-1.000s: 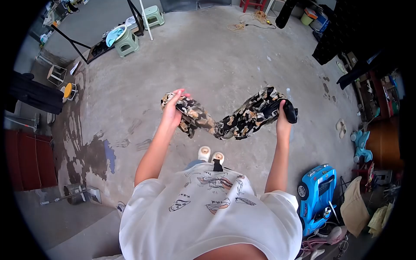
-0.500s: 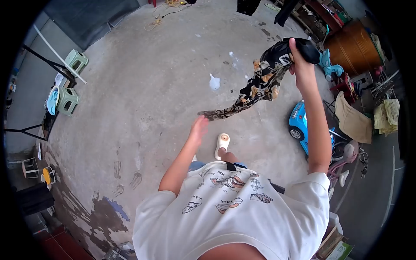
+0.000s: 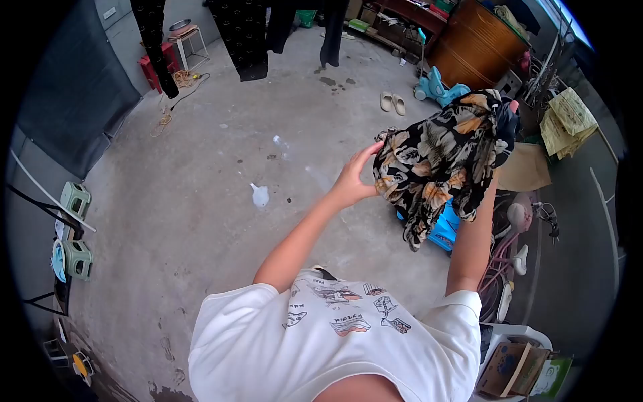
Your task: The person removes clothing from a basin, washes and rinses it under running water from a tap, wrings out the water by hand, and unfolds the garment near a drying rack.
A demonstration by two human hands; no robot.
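Note:
A crumpled floral cloth, black with cream and orange patterns, is held up at the right of the middle. My left hand grips its left edge, with the thumb below and the fingers partly behind the fabric. At the cloth's upper right, my right hand shows only a fingertip beside a dark bunched part; the rest of that hand is hidden by the fabric. The cloth's lower end hangs in front of a blue toy car.
Dark trousers hang at the top. An orange-brown barrel, a light-blue ride-on toy and beige slippers are beyond the cloth. At the right are a pink bicycle and a white bin; green stools stand left.
The view has turned to the right. My left hand, apart from the cloth's tail half a second ago, now grips the fabric, which is bunched and spread wider between my hands.

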